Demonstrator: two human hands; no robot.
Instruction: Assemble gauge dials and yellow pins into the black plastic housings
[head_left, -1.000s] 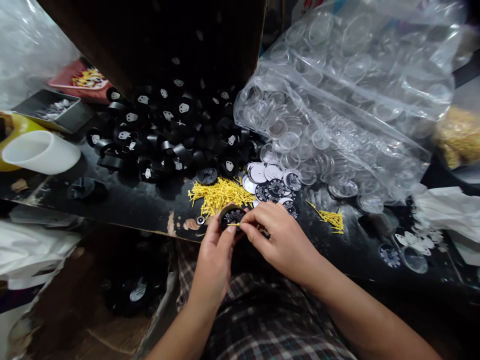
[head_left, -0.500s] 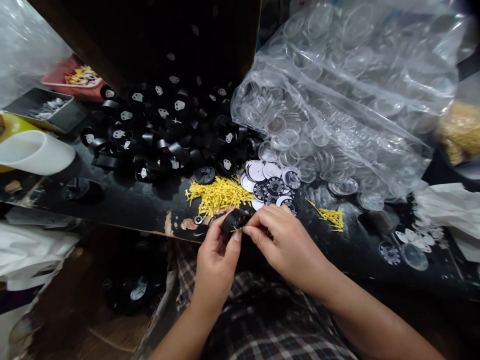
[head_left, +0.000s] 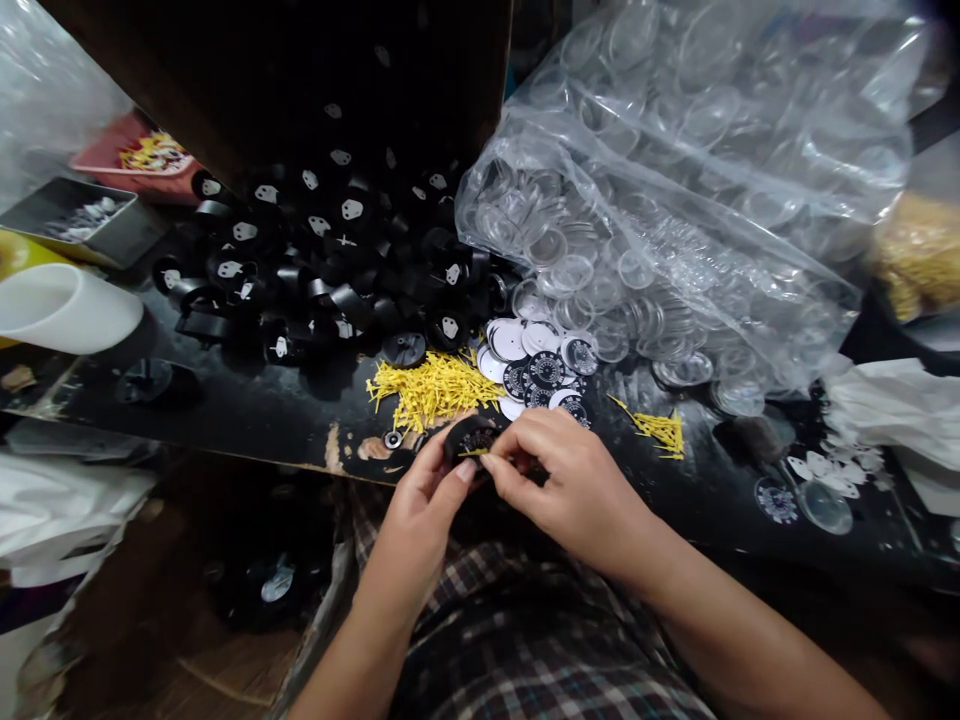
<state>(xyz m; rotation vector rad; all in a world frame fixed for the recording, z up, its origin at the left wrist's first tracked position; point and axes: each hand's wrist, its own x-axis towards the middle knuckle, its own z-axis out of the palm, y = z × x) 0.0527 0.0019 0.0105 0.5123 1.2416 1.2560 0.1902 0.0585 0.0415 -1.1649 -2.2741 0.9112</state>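
Note:
A round black housing (head_left: 459, 436) with a printed dial inside is gripped by my left hand (head_left: 427, 500) at the bench's front edge. A thin yellow pointer (head_left: 474, 452) shows on its dial. My right hand (head_left: 551, 475) has thumb and index finger pinched at the housing's right side; whatever lies between those fingertips is too small to make out. Just beyond the hands lie a heap of yellow pointers (head_left: 435, 388) and a pile of black and white dial discs (head_left: 544, 365).
Many black housings (head_left: 322, 270) spread across the back left. A plastic bag of clear covers (head_left: 660, 220) fills the back right. A white cup (head_left: 71, 305) lies at the left, and a small group of yellow pointers (head_left: 660, 432) is right of the hands.
The housing in my left hand has tilted so that its dial and yellow pointer show more. My left thumb has shifted slightly left. The whole view has moved a little.

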